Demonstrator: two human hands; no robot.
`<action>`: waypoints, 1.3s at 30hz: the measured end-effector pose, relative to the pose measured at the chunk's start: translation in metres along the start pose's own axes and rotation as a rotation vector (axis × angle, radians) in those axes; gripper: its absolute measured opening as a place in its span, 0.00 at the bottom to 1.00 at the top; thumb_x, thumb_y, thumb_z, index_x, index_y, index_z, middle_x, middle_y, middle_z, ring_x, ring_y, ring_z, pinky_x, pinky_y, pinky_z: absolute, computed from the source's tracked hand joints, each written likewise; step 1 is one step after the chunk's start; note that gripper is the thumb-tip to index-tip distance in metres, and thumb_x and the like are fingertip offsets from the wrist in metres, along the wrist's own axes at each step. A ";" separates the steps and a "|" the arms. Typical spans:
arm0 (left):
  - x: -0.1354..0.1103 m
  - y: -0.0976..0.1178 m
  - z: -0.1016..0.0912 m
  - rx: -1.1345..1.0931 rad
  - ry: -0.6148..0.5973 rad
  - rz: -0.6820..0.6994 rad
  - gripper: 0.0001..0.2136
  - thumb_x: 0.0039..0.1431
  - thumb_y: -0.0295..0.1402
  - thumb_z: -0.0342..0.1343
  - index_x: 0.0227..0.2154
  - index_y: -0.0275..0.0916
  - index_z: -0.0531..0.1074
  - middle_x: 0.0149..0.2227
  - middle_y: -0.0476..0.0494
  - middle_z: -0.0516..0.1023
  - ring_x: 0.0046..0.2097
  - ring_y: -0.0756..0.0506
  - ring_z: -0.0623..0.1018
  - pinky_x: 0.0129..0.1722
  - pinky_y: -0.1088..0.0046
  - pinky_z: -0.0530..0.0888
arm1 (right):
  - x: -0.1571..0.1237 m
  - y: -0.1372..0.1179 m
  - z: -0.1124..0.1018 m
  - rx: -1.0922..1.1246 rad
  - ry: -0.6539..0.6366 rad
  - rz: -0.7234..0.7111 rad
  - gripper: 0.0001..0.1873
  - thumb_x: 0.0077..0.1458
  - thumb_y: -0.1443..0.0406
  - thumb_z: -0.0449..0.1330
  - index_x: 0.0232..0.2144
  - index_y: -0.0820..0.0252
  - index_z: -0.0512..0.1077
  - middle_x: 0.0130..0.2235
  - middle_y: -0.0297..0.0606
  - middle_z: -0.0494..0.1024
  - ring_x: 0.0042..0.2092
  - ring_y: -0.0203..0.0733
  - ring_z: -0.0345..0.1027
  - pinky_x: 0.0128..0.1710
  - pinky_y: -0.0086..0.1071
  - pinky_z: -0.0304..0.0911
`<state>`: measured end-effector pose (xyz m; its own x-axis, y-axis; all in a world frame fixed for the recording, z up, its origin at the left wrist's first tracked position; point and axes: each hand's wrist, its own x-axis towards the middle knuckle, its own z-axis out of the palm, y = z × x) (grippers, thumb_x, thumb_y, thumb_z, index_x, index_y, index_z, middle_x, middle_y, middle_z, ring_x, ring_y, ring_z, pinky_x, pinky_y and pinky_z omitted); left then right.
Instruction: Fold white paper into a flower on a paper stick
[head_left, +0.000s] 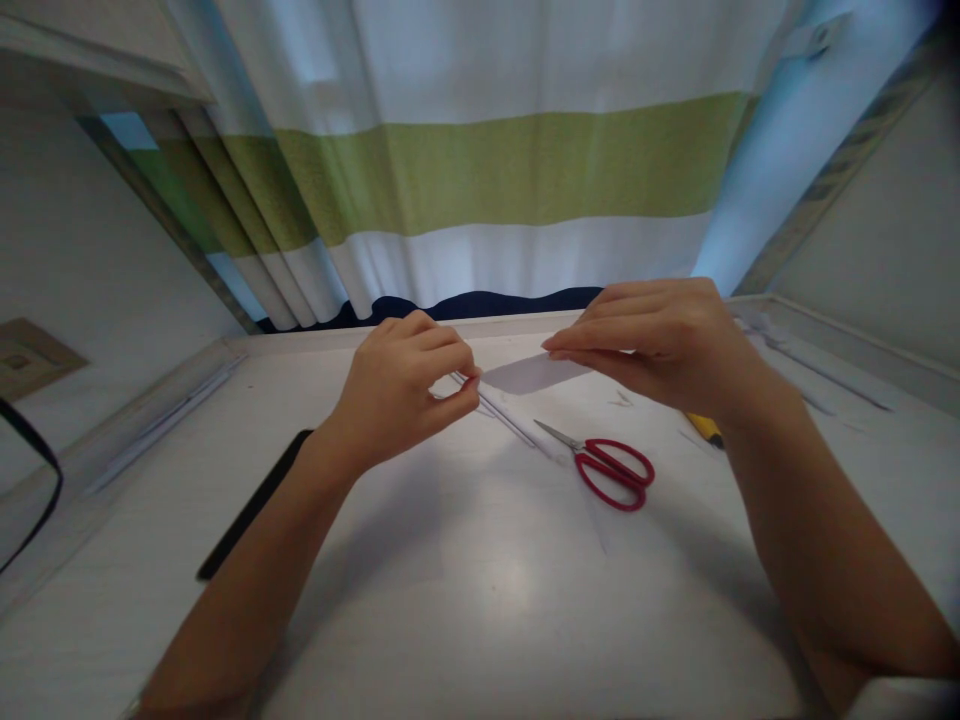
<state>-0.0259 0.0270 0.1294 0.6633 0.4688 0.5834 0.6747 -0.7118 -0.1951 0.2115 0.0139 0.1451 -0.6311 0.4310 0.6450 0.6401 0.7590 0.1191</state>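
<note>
A small strip of white paper [534, 374] is stretched between my two hands above the table. My left hand [409, 385] pinches its left end between thumb and forefinger. At the other end, my right hand [652, 335] grips the paper with thumb and fingers pressed together. Below it on the table lie scissors [613, 472] with red handles, their blades nearly together and pointing up and left. Thin white sticks or rolled paper [510, 420] lie under my hands, partly hidden by the left one.
A black flat object [255, 508] lies beside my left forearm. Part of a yellow and black object [703, 430] shows by my right wrist. Long thin pieces [172, 420] rest along the left wall, more paper scraps at right. A curtain [525, 170] hangs behind the white table [480, 620].
</note>
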 end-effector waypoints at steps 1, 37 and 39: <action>-0.001 -0.004 0.002 0.043 -0.001 -0.004 0.05 0.50 0.32 0.50 0.23 0.40 0.68 0.28 0.49 0.74 0.34 0.46 0.69 0.33 0.70 0.63 | -0.001 0.001 -0.002 0.011 0.024 0.025 0.09 0.53 0.64 0.53 0.31 0.54 0.74 0.29 0.33 0.76 0.31 0.36 0.68 0.28 0.29 0.58; -0.001 0.019 -0.006 0.157 0.106 0.047 0.08 0.57 0.34 0.47 0.30 0.39 0.69 0.27 0.47 0.74 0.33 0.46 0.70 0.35 0.68 0.64 | 0.011 -0.024 0.020 0.193 0.002 0.070 0.08 0.50 0.68 0.52 0.32 0.61 0.70 0.31 0.35 0.75 0.33 0.35 0.67 0.32 0.27 0.57; -0.001 0.021 -0.007 0.172 0.128 0.068 0.07 0.56 0.34 0.47 0.30 0.38 0.69 0.27 0.48 0.73 0.32 0.46 0.70 0.35 0.68 0.64 | 0.011 -0.024 0.022 0.194 0.010 0.065 0.07 0.50 0.68 0.53 0.32 0.62 0.70 0.31 0.35 0.75 0.33 0.35 0.67 0.31 0.27 0.57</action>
<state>-0.0144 0.0085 0.1302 0.6702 0.3449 0.6572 0.6822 -0.6350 -0.3624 0.1795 0.0107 0.1326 -0.5863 0.4777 0.6543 0.5821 0.8101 -0.0699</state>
